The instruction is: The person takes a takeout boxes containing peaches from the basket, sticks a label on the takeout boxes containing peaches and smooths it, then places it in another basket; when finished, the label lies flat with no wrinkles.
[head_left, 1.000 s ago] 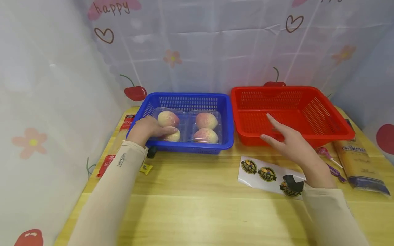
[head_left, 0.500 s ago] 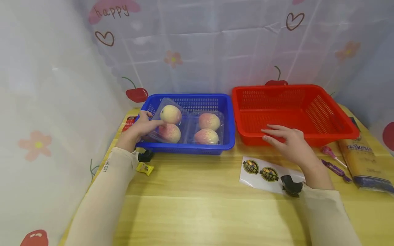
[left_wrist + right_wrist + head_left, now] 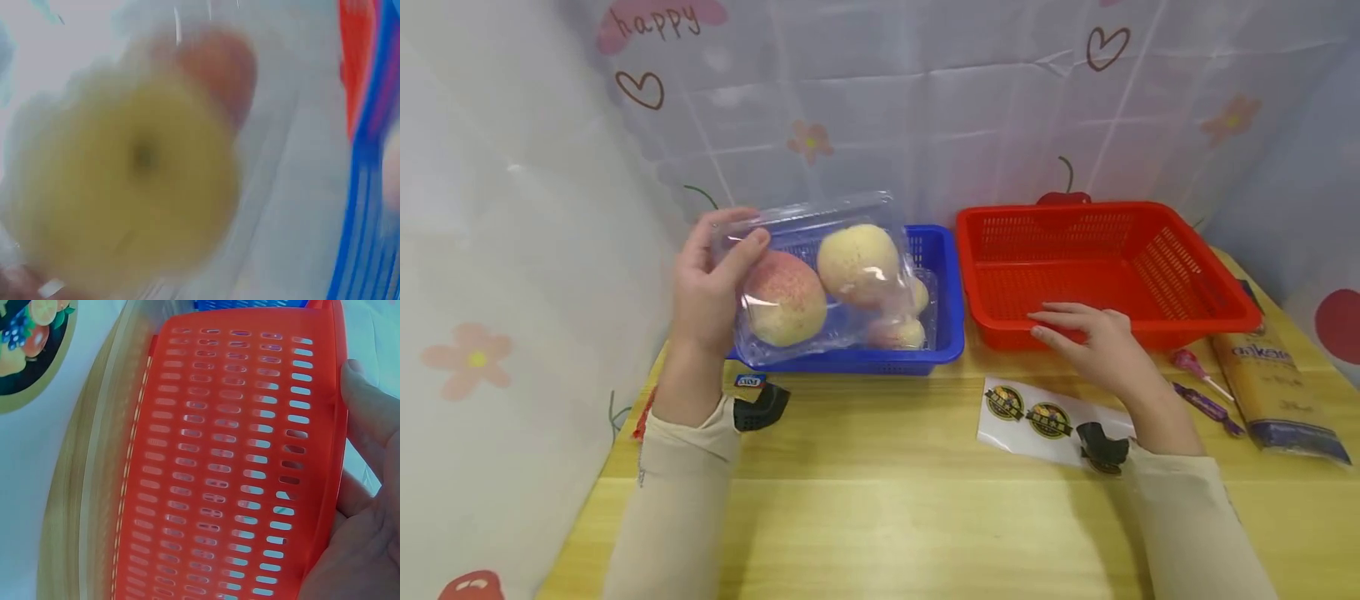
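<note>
My left hand (image 3: 703,287) holds up a clear plastic box (image 3: 808,218) by its left end, thumb on the near side. Inside it sit two peaches, a pink one (image 3: 784,302) and a pale yellow one (image 3: 859,262). The box is tilted and raised in front of the blue basket (image 3: 953,292), partly hiding it. More peaches (image 3: 901,335) in clear packaging show behind it, within the basket. A blurred yellow peach (image 3: 125,187) fills much of the left wrist view. My right hand (image 3: 1097,346) is at the red basket's (image 3: 1000,333) front rim, fingers loosely bent, holding nothing.
A white sheet of round stickers (image 3: 1048,421) lies before the red basket. To the right are a lollipop (image 3: 1189,362), a purple-wrapped candy (image 3: 1206,408) and a brown packet (image 3: 1270,392). A small blue-wrapped candy (image 3: 749,381) lies by the left wrist.
My left hand has lifted the left box of peaches up out of the blue basket, toward the camera. The right hand stays by the red basket, its fingers now slightly more bent than at first.
</note>
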Motion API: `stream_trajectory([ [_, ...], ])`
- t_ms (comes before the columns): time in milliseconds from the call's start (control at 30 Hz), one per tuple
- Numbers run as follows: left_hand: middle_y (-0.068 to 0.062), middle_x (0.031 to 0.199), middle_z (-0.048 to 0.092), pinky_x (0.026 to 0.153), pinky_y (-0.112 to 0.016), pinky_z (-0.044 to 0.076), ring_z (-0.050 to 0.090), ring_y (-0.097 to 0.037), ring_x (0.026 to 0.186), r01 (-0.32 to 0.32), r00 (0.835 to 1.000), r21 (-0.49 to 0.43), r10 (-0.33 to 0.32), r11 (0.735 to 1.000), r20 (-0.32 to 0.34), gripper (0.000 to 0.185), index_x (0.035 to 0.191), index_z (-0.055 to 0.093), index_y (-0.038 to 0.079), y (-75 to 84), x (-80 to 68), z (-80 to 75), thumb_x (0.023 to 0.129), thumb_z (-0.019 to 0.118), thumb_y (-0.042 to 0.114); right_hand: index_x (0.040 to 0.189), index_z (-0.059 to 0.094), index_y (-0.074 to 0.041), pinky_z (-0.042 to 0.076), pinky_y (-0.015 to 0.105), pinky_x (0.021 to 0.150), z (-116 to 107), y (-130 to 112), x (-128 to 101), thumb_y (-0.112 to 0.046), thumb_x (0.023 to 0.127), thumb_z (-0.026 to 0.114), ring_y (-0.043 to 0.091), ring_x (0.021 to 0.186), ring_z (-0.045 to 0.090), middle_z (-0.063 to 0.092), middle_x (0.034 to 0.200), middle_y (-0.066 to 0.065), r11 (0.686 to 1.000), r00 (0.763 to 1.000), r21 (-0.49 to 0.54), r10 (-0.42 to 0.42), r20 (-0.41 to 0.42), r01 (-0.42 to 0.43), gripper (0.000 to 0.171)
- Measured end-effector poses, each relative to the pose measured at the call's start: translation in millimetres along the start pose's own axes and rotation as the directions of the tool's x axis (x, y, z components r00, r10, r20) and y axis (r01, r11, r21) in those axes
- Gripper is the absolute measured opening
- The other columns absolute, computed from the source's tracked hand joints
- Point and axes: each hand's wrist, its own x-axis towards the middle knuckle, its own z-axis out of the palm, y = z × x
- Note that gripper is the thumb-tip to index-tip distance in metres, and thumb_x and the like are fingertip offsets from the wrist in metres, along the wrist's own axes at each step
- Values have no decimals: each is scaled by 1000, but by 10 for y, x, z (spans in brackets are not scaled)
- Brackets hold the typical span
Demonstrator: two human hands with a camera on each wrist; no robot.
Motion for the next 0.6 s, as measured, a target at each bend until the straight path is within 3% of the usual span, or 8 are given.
stream_trajectory([
  [67, -6, 105, 65, 80, -29, 54, 60, -20, 95, 109, 982, 2, -108, 994, 156, 12, 104, 72, 12, 17, -142, 122, 94, 67, 7, 128, 71, -11, 19, 65, 105, 4, 4, -7, -32, 97, 69, 43, 130, 47, 57, 140, 20, 1000, 1000, 2, -4, -6, 4, 38],
  [100, -5, 102, 65, 78, -30, 54, 60, -20, 93, 166, 956, 48, -173, 985, 236, 10, 103, 72, 11, 2, -225, 185, 95, 66, 10, 128, 71, -11, 19, 65, 105, 4, 7, -12, -32, 97, 70, 43, 129, 48, 57, 139, 20, 1000, 1000, 2, -8, -9, 8, 37],
  [200, -8, 102, 65, 77, -33, 56, 61, -21, 92, 306, 837, 159, -345, 939, 424, 18, 108, 69, 4, -139, -470, 359, 96, 65, 17, 128, 71, -10, 19, 66, 105, 1, 14, -20, -29, 96, 71, 44, 128, 48, 59, 138, 19, 1000, 1000, 6, -21, -20, 21, 36],
  [267, -10, 101, 66, 79, -36, 57, 63, -22, 91, 393, 758, 184, -430, 901, 491, 27, 113, 66, -1, -280, -599, 447, 96, 65, 20, 127, 71, -10, 20, 65, 104, -3, 16, -23, -26, 96, 71, 43, 128, 49, 59, 137, 19, 1000, 999, 6, -30, -26, 31, 35],
  [333, -10, 104, 68, 85, -38, 56, 64, -22, 95, 464, 700, 192, -491, 865, 518, 32, 117, 66, -2, -421, -681, 506, 96, 66, 22, 126, 72, -10, 22, 64, 102, -3, 20, -24, -24, 95, 72, 43, 126, 51, 60, 136, 19, 999, 998, 2, -48, -40, 48, 34],
  [400, -9, 106, 70, 89, -38, 55, 65, -20, 98, 502, 676, 206, -530, 840, 512, 34, 118, 67, -2, -540, -715, 535, 95, 67, 24, 126, 72, -10, 22, 63, 100, -2, 23, -23, -23, 95, 72, 44, 125, 52, 61, 134, 19, 998, 997, -2, -68, -47, 68, 33],
  [467, -8, 101, 71, 89, -37, 54, 66, -20, 96, 517, 673, 208, -544, 830, 501, 33, 116, 68, -1, -626, -721, 539, 94, 68, 23, 126, 72, -10, 23, 63, 98, -1, 25, -23, -24, 96, 72, 44, 125, 52, 61, 134, 20, 997, 996, -4, -72, -42, 72, 34],
  [600, -7, 104, 70, 88, -37, 54, 65, -20, 97, 517, 706, 178, -535, 837, 465, 31, 114, 69, 0, -730, -704, 524, 95, 67, 24, 127, 71, -10, 22, 64, 100, -2, 14, -10, -27, 96, 71, 44, 126, 51, 61, 134, 20, 998, 998, -8, -58, -20, 58, 35],
])
